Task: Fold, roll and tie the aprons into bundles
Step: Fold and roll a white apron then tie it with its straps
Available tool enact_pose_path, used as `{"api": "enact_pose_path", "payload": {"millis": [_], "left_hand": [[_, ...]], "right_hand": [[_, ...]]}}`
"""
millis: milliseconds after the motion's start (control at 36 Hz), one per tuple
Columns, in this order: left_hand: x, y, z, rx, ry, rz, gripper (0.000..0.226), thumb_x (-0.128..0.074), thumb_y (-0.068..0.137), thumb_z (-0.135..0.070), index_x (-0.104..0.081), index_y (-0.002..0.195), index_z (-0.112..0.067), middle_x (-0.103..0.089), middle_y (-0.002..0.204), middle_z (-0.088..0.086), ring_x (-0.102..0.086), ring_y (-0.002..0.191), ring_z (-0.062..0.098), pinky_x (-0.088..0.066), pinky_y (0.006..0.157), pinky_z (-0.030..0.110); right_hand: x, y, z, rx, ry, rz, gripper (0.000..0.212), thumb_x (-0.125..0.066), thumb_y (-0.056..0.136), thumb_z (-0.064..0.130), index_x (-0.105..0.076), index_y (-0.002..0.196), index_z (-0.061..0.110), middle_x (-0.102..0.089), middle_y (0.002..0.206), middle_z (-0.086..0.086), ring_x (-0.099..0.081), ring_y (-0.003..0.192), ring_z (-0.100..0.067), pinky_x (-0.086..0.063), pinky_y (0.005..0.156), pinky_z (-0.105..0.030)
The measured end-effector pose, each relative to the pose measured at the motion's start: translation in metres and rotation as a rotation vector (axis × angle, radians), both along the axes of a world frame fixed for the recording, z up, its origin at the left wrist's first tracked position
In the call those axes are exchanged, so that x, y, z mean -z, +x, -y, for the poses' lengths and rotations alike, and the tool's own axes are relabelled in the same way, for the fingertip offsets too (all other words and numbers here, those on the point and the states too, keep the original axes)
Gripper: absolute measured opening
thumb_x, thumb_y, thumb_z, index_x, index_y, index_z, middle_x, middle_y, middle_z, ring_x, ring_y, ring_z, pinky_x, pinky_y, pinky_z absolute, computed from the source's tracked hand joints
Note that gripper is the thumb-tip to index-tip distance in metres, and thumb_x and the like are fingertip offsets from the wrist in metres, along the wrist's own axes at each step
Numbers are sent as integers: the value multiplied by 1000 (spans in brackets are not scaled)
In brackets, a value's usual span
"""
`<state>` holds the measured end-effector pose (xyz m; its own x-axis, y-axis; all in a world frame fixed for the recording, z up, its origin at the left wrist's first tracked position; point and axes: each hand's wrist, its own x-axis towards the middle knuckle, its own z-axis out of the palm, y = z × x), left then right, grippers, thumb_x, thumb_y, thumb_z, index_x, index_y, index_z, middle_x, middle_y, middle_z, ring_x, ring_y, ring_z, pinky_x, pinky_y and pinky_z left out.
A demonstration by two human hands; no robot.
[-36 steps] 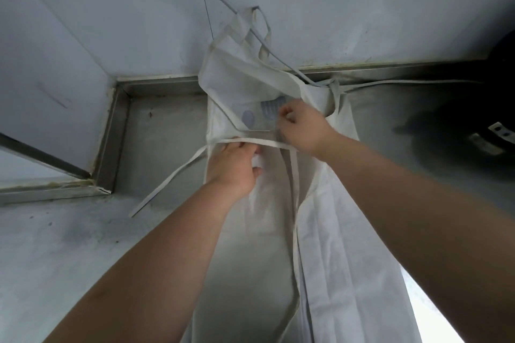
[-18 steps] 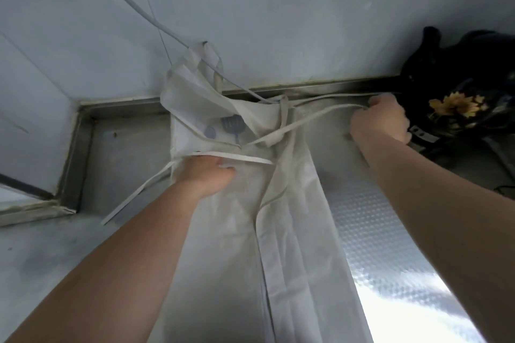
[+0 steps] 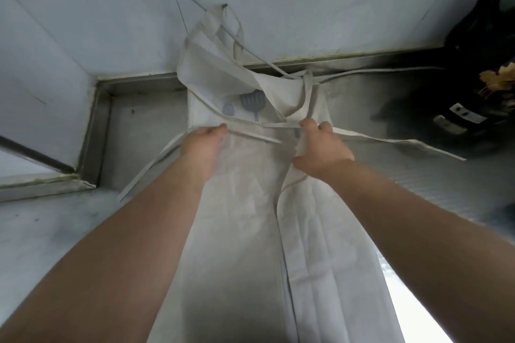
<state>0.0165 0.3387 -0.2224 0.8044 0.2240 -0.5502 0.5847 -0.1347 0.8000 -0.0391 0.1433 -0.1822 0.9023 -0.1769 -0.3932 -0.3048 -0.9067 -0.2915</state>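
A white apron [image 3: 245, 231] lies lengthwise on the metal counter, folded into a long strip, its bib end propped against the back wall with a blue utensil print [image 3: 252, 101] showing. My left hand [image 3: 204, 145] rests on the apron's left edge near the waist, fingers curled over the fabric and a tie. My right hand [image 3: 320, 149] grips the folded right layer and a waist tie [image 3: 390, 142] that trails off to the right. Another tie [image 3: 150, 170] hangs off to the left.
A steel counter [image 3: 145, 131] with a raised rim meets the grey wall. A grey cable [image 3: 195, 0] runs down the wall to behind the apron. A black bag with a yellow flower print [image 3: 473, 72] sits at the right. Bright glare lies at the lower right.
My right hand came back from the far right beside the black bag to the apron's waist, bringing the tie with it. The left hand stayed near the left edge.
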Motion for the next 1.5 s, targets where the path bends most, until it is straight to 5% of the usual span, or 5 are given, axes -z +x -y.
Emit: {"api": "enact_pose_path", "payload": {"millis": [333, 611, 1000, 1361, 1500], "left_hand": [[4, 16, 1, -4, 38, 58, 58, -64, 85, -44, -42, 130, -14, -63, 82, 3, -51, 55, 11, -34, 45, 19], [2, 37, 0, -203, -308, 22, 19, -58, 93, -31, -52, 77, -22, -58, 72, -6, -56, 57, 0, -37, 43, 14], [13, 39, -28, -58, 25, 211, 16, -65, 87, -23, -57, 74, -20, -63, 78, 5, -64, 66, 24, -53, 58, 24], [17, -46, -23, 817, 785, 445, 75, -26, 73, -59, -60, 126, -20, -43, 146, 3, -32, 137, 23, -22, 110, 37], [24, -77, -30, 752, 816, 584, 46, -43, 81, -33, -71, 106, -7, -64, 120, 15, -59, 111, 36, -45, 96, 51]], "right_hand": [[18, 26, -24, 0, 18, 225, 15, -36, 97, 25, -46, 91, 16, -50, 79, -4, -47, 76, -28, -34, 64, -31], [34, 31, -36, 68, 279, 136, 44, -43, 97, 27, -32, 138, 14, -61, 109, -9, -56, 103, -29, -39, 73, -32], [41, 40, -34, -42, 221, 107, 47, -50, 93, 23, -42, 139, 18, -38, 142, -7, -47, 122, -27, -41, 97, -31], [38, 23, -36, -64, 424, 193, 47, -55, 90, 10, -47, 137, 13, -40, 143, -7, -45, 126, -19, -26, 92, -7], [33, -18, -25, -51, 339, 294, 40, -47, 89, -1, -56, 128, 7, -53, 132, -11, -50, 122, -23, -29, 94, -10]]}}
